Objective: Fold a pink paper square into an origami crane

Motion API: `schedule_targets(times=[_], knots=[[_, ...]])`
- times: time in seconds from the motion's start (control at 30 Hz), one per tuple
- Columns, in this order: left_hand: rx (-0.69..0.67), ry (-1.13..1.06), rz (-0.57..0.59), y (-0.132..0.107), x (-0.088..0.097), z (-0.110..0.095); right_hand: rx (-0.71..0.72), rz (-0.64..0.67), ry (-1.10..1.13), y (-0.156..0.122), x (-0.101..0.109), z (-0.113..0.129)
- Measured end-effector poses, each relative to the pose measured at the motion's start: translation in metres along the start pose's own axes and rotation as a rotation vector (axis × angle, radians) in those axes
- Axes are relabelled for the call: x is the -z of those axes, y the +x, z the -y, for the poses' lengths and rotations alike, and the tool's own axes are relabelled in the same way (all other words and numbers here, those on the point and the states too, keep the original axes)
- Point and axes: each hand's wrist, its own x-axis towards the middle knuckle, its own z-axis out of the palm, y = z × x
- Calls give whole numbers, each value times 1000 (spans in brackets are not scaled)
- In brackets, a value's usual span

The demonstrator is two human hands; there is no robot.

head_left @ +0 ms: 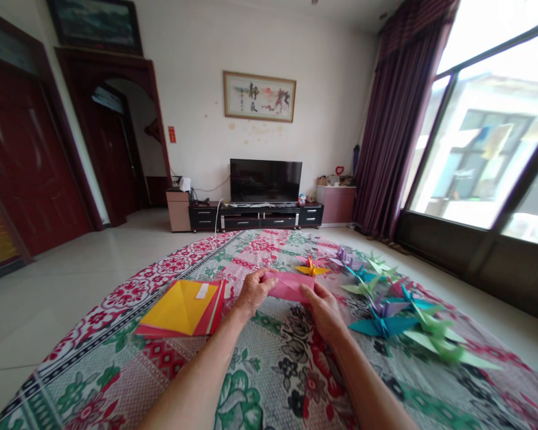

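Both of my hands hold a folded pink sheet of paper (289,285) just above a flowered cloth (269,370) spread on the floor. My left hand (253,291) pinches the sheet's left end with thumb on top. My right hand (325,309) grips its right lower edge, fingers curled under. A stack of coloured paper squares (183,307) with a yellow sheet on top lies to the left of my left hand.
Several folded paper cranes lie to the right: a yellow one (311,269), a teal one (381,325), green ones (443,346). A TV (265,180) on a low cabinet stands at the far wall. Windows and a purple curtain (394,119) are on the right.
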Motion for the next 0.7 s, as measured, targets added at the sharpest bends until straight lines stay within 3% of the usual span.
schedule_targets(times=[0.7], knots=[[40,-80,-21,-1,1,2,-50,-106,32,-1,-2,-1]])
